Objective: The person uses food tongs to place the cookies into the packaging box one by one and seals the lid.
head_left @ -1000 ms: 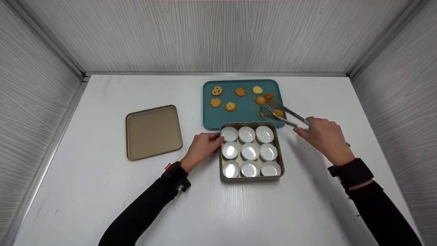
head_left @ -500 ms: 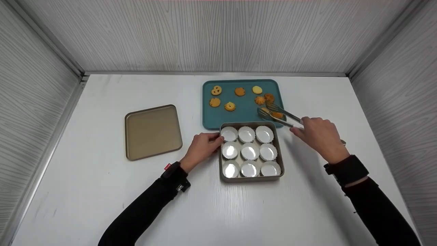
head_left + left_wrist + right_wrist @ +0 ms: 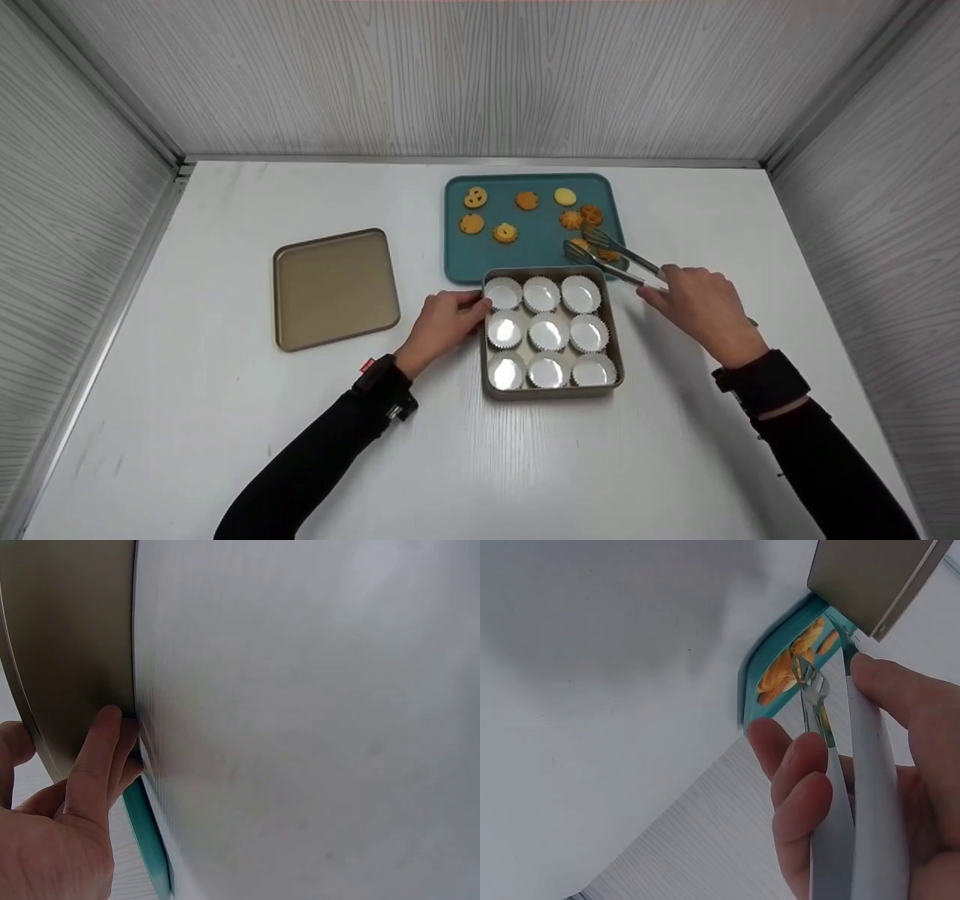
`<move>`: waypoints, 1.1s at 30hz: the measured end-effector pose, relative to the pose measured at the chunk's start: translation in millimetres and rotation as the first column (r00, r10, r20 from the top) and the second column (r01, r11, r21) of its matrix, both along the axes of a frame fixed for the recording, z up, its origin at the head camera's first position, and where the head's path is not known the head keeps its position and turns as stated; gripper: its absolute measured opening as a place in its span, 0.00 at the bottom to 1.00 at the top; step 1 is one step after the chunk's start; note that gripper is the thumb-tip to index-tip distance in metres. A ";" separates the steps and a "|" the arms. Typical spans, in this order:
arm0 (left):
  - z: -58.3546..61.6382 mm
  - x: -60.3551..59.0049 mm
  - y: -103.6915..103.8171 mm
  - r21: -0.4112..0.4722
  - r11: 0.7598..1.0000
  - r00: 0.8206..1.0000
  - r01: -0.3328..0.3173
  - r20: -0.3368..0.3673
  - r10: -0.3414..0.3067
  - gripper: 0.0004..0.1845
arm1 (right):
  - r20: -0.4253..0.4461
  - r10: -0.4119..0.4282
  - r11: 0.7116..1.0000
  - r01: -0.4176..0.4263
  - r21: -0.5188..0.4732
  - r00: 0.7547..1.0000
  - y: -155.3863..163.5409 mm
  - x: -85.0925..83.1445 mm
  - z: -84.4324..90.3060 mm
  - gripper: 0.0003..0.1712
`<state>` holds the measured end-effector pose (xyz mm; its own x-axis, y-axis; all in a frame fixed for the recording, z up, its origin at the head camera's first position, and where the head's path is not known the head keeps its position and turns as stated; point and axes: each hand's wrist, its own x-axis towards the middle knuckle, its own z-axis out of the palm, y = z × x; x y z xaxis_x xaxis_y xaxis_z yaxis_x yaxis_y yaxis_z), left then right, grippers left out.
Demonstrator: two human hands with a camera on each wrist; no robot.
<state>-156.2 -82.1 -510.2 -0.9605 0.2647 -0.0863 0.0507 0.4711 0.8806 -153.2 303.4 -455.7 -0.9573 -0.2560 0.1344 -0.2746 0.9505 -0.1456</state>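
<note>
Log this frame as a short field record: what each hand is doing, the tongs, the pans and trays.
left hand: fingers rest against the left wall of the baking tin
right hand: grips metal tongs
tongs tips: around a cookie on the teal tray
baking tin: nine empty paper cups
teal tray: eight cookies
gold lid: flat, left of the tin

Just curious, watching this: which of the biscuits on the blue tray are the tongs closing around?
The orange biscuit at the tray's near right corner, between the tips of the tongs in the right hand. The other biscuits lie farther back, untouched.
</note>
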 end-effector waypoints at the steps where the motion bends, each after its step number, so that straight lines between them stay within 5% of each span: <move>1: 0.3 0.1 -0.1 0.001 1.000 1.000 -0.001 0.000 0.001 0.19 | 0.001 0.001 1.000 -0.001 -0.002 1.000 0.3 0.4 -0.9 0.24; 9: -0.4 0.1 -0.8 0.005 1.000 1.000 0.005 -0.009 -0.005 0.19 | -0.003 0.009 1.000 -0.009 -0.030 1.000 1.6 2.0 -4.8 0.21; 17: -1.3 0.4 -1.9 0.009 1.000 0.999 0.028 -0.020 -0.028 0.18 | -0.103 0.062 0.997 -0.066 -0.040 0.993 4.4 4.1 -5.8 0.21; 33: 3.4 -1.9 -1.7 -0.059 0.998 0.999 0.022 -0.043 -0.025 0.17 | -0.155 0.116 0.978 -0.140 -0.152 0.981 10.2 11.5 11.9 0.15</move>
